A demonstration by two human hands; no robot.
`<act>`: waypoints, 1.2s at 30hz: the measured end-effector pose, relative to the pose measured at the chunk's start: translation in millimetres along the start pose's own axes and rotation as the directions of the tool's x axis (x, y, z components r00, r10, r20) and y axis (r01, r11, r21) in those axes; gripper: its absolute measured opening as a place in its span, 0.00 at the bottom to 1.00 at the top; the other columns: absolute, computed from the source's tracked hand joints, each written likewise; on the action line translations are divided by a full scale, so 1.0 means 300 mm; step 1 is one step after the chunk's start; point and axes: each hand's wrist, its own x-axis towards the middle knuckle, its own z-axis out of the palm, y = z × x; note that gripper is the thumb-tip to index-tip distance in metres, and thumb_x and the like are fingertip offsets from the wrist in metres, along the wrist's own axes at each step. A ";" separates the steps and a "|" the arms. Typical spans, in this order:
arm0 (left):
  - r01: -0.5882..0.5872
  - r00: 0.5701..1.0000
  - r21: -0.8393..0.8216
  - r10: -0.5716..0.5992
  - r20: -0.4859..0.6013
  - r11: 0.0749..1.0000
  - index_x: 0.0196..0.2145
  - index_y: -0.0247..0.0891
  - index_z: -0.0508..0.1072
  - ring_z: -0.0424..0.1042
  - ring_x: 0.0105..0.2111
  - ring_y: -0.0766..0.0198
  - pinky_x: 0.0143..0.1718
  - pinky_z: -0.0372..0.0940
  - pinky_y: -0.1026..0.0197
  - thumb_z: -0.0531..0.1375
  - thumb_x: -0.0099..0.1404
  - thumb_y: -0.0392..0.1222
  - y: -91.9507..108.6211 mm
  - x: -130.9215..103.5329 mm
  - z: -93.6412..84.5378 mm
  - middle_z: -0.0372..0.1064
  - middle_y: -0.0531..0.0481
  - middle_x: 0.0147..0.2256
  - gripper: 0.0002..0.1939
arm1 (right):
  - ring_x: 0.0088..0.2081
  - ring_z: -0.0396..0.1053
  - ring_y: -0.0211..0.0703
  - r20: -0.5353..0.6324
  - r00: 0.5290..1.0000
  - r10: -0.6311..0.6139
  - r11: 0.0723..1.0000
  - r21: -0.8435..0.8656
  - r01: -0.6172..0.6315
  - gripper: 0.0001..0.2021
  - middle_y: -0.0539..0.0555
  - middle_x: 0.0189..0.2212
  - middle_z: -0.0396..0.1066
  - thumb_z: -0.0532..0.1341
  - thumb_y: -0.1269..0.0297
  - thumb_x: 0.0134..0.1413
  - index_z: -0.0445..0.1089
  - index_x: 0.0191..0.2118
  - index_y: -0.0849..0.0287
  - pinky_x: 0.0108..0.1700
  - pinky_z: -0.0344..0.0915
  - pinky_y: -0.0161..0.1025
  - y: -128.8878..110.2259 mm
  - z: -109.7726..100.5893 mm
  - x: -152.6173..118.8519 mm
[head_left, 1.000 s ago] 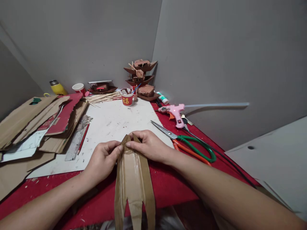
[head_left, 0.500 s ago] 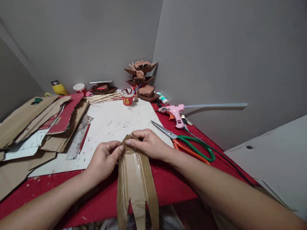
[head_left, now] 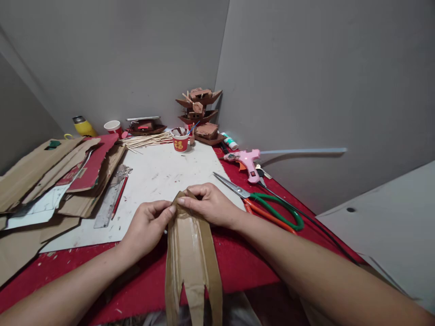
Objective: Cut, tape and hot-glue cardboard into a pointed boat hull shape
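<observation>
A long folded piece of brown cardboard (head_left: 189, 253) points away from me, its near end split into separate tapering strips that hang over the table edge. My left hand (head_left: 149, 226) pinches the far tip from the left, thumb on top. From the other side, my right hand (head_left: 210, 204) grips the same tip, with its thumb pressed on the folded top; its other fingers are partly hidden behind the cardboard. A glossy streak runs along the middle panel. To the right of my right hand lie scissors (head_left: 246, 195) with one green and one orange handle.
Cardboard sheets (head_left: 41, 174) are stacked at left, beside a clear ruler (head_left: 108, 203) and red pencil (head_left: 120, 199). Behind are wooden sticks (head_left: 149, 139), a paint-stained paper cup (head_left: 180, 141) and brown model boats (head_left: 199, 111). A pink glue gun (head_left: 249, 163) lies at right, its cord trailing nearer.
Both hands keep their pinch on the cardboard tip. The view has shifted very slightly; the cardboard's near end sits a little farther left.
</observation>
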 end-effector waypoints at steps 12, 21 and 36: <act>0.106 0.992 -0.119 -0.097 0.077 0.987 0.41 0.35 0.75 0.73 0.32 0.59 0.35 0.66 0.61 0.61 0.60 0.48 0.008 -0.003 0.021 0.76 0.48 0.33 0.16 | 0.24 0.57 0.34 -0.102 0.995 0.015 1.000 0.008 -0.014 0.14 0.47 0.21 0.62 0.60 0.56 0.52 0.69 0.26 0.63 0.28 0.57 0.32 0.000 -0.014 0.006; 0.029 0.999 -0.020 -0.029 -0.036 0.999 0.34 0.32 0.76 0.69 0.28 0.59 0.29 0.62 0.62 0.60 0.59 0.49 0.005 0.001 0.008 0.74 0.49 0.26 0.15 | 0.31 0.66 0.39 -0.138 0.990 -0.035 0.972 -0.233 0.002 0.12 0.51 0.28 0.72 0.58 0.59 0.55 0.72 0.32 0.63 0.34 0.62 0.35 -0.066 -0.013 -0.016; -0.004 0.997 -0.101 -0.004 -0.074 0.995 0.28 0.34 0.74 0.69 0.26 0.60 0.27 0.61 0.62 0.62 0.53 0.48 -0.030 0.018 -0.019 0.75 0.49 0.26 0.12 | 0.45 0.71 0.61 -0.681 0.717 0.147 0.162 -0.699 -0.697 0.19 0.68 0.42 0.74 0.56 0.52 0.57 0.72 0.43 0.63 0.40 0.63 0.47 -0.003 -0.397 -0.082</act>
